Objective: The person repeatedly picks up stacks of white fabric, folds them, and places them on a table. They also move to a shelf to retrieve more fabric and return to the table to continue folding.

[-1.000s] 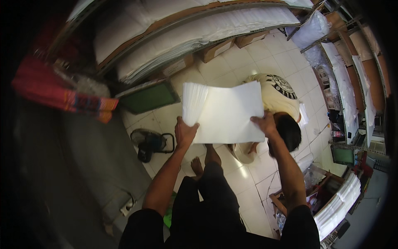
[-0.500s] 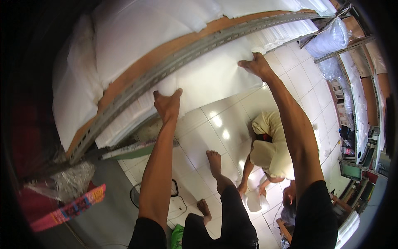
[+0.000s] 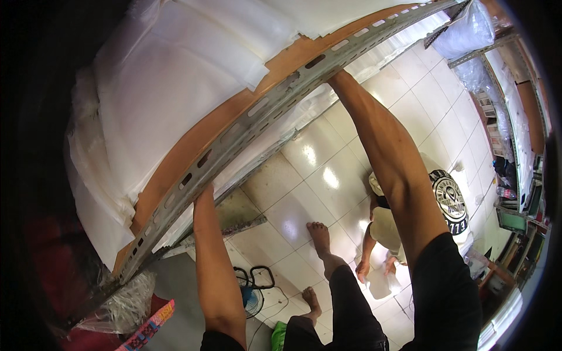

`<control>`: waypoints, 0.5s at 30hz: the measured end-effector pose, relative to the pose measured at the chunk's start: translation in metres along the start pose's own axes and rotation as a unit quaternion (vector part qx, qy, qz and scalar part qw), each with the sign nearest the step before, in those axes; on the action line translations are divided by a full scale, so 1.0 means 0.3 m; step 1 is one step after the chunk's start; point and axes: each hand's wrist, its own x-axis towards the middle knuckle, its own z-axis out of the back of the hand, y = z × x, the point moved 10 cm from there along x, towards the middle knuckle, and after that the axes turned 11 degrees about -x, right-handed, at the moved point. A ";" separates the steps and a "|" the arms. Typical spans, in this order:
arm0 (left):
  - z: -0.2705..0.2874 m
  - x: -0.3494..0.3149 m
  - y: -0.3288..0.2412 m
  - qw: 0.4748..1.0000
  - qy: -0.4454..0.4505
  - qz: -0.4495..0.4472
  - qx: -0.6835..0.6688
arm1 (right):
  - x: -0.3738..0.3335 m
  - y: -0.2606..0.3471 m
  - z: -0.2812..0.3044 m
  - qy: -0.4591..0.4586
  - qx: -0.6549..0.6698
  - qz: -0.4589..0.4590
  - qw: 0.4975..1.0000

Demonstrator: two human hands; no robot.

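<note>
Both my arms reach in under the perforated metal shelf rail (image 3: 234, 137). Only the wrist end of my left hand (image 3: 204, 194) shows at the rail, and its fingers are hidden behind it. My right hand (image 3: 338, 81) likewise disappears farther right along the same edge, fingers out of sight. White sheets (image 3: 310, 104) lie on the lower level where the hands are, visible as a narrow strip below the rail. Above them, a brown board (image 3: 219, 120) bears large stacks of white sheets (image 3: 175, 82). Whether either hand grips a sheet is hidden.
A crouching person (image 3: 389, 234) on the tiled floor (image 3: 304, 181) handles a white piece (image 3: 380, 282), right of my legs. A fan (image 3: 252, 299) and a green bag (image 3: 278, 337) are near my feet. Loaded shelves (image 3: 518, 128) stand at right; clear plastic (image 3: 126, 304) lies lower left.
My hands, earlier pinching the edges of a white sheet in front of the shelf, have gone in under the rail. That sheet has moved inward with them. The view has shifted closer to the shelf.
</note>
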 end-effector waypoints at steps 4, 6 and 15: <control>-0.012 0.008 -0.002 0.995 0.010 -0.039 0.091 | 0.022 -0.018 -0.045 0.009 -0.048 -0.026 0.998; -0.028 -0.005 -0.001 0.991 0.012 -0.059 0.123 | 0.018 -0.011 -0.069 0.014 -0.069 -0.034 0.997; -0.097 -0.086 -0.053 0.937 0.018 -0.150 0.316 | -0.023 0.111 -0.144 0.018 -0.134 -0.030 0.990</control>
